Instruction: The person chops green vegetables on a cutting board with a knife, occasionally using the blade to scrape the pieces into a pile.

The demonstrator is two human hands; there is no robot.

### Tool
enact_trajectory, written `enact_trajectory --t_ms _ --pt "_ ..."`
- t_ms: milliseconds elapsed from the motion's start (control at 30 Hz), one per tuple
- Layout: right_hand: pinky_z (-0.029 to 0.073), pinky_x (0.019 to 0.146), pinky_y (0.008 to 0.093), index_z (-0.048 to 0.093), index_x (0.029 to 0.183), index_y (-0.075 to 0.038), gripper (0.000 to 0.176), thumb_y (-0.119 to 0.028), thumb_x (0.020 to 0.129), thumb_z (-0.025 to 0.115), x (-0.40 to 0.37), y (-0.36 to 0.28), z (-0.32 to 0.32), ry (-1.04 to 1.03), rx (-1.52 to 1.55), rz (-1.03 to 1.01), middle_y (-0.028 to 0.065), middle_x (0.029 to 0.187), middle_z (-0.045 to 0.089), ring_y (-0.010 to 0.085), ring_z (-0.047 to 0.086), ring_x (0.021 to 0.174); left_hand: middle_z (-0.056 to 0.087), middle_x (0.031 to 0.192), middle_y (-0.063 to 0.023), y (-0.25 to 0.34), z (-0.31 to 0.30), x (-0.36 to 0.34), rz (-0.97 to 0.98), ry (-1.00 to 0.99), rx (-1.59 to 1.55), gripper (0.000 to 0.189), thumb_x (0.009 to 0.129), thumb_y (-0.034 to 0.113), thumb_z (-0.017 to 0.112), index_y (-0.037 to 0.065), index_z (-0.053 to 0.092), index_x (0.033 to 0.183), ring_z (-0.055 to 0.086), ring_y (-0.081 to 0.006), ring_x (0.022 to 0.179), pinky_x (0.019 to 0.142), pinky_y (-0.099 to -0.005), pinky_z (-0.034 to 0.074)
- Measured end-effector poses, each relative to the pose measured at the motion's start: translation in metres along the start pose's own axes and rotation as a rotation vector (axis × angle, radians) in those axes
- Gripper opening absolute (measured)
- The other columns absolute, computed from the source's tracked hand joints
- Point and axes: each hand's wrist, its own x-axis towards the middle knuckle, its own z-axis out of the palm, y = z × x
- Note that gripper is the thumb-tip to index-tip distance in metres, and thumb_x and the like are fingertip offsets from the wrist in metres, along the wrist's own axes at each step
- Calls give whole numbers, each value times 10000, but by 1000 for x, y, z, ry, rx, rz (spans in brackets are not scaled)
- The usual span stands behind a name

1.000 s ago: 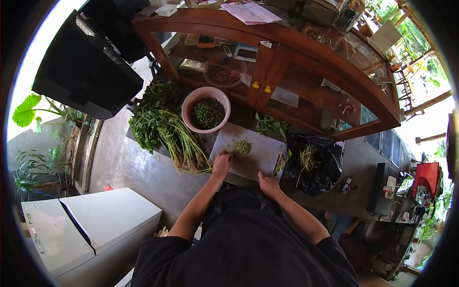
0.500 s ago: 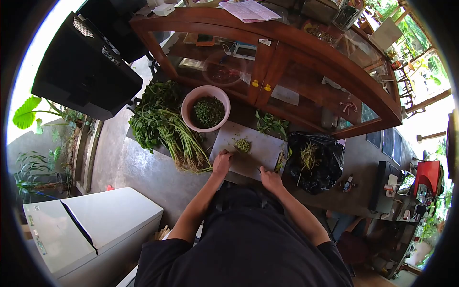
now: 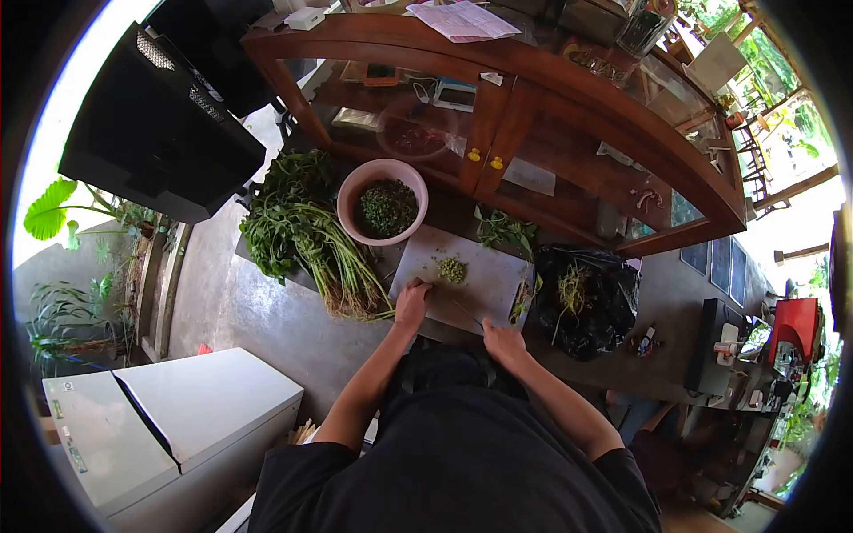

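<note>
My left hand [image 3: 412, 303] rests at the left edge of the white cutting board [image 3: 484, 258], its fingers curled together. Whatever they pinch is too small to make out. A knife [image 3: 467, 313] is gripped in my right hand [image 3: 504, 341] at the board's near edge, its thin blade pointing left across the board. Between and beyond the hands lies a small pile of chopped green stems [image 3: 451, 270]. A bundle of leafy greens [image 3: 324, 258] with roots attached lies left of the board. Behind it, a pink basin [image 3: 348, 222] contains chopped greens.
Loose leaves [image 3: 505, 229] lie at the board's far edge. To the right, a black plastic bag [image 3: 613, 311] holds root trimmings. A wooden glass-front cabinet [image 3: 506, 115] stands behind the board. A white fridge [image 3: 213, 391] is at lower left, a black speaker [image 3: 151, 133] at upper left.
My right hand has shifted slightly nearer to me, and the knife blade now shows more clearly over the board. My left hand has stayed almost still.
</note>
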Motion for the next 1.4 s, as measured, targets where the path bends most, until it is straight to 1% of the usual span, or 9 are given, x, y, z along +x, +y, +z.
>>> enact_trajectory --t_ms 67,167,467,533,633,833,1067,1267,1400 --pt "525 671 554 438 1103 -18 255 -207 938 397 0 -4 -2 37 17 -5 239 835 676 441 662 780 656 993 -160 -6 4 1 21 23 -15 214 775 31 618 24 720 963 635 -370 901 810 -441 510" --pt "521 699 558 437 1092 -22 232 -176 934 364 1 -8 -6 -22 52 12 251 843 672 450 657 806 644 976 -125 -6 5 0 -3 7 -21 171 803 57 609 42 720 933 617 -339 949 815 -423 511" --pt "500 765 562 404 1302 -32 403 -188 934 348 33 24 63 -6 178 -35 310 944 649 470 640 891 651 961 -123 2 0 1 31 19 35 142 809 73 622 44 719 909 626 -340 927 797 -425 518" --pt "516 822 533 360 1400 -49 482 -160 932 333 31 21 52 -127 116 20 292 1066 641 434 651 951 652 960 -124 -4 6 0 -3 19 15 142 808 75 623 44 719 908 626 -340 928 798 -425 518" --pt "501 784 555 379 1350 -40 438 -200 944 337 24 17 49 -47 140 -2 324 968 639 474 638 903 654 962 -124 -3 9 2 -36 41 9 143 807 75 622 44 718 908 627 -342 929 798 -425 519" --pt "496 825 554 337 1371 -39 460 -185 936 326 18 13 45 -98 187 47 324 1032 630 476 629 941 654 983 -124 2 3 1 -32 32 26 153 806 75 621 43 716 922 621 -344 944 809 -428 514" --pt "495 823 551 318 1389 -28 480 -172 931 322 36 -5 40 -105 226 16 326 1024 630 477 627 938 652 991 -127 7 0 1 -35 21 50 165 814 87 613 42 713 936 615 -349 953 818 -432 508" --pt "496 805 554 318 1390 -24 496 -152 912 355 18 14 41 -147 186 40 318 977 641 469 634 917 649 988 -134 3 4 0 -40 28 45 165 815 88 610 42 710 939 612 -349 958 821 -431 508" --pt "499 802 552 325 1380 -9 486 -151 916 353 29 7 44 -61 207 4 310 978 644 461 638 909 644 982 -133 -3 9 0 -23 48 32 168 813 91 617 43 706 947 609 -350 963 821 -431 506"
